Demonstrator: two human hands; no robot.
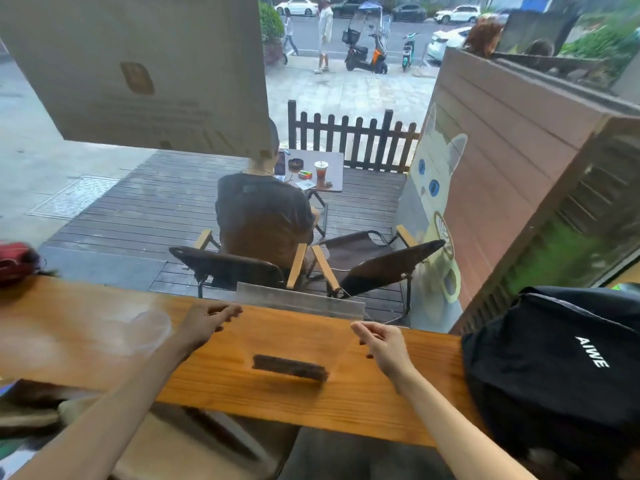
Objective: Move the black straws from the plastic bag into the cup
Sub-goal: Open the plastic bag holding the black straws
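Note:
I hold a clear plastic bag (301, 303) up over the wooden counter (363, 403), one hand at each upper corner. My left hand (207, 323) pinches the bag's left side and my right hand (381, 344) pinches its right side. A bundle of black straws (289, 367) lies across the bottom of the bag, just above the counter. A clear plastic cup (145, 332) shows as a blur on the counter, left of my left hand; I cannot tell whether it stands upright.
A black backpack (554, 358) fills the counter's right end. A red object (14, 261) sits at the far left edge. A window pane stands directly behind the counter, with a seated person and folding chairs outside. Flat items lie at the lower left (24, 414).

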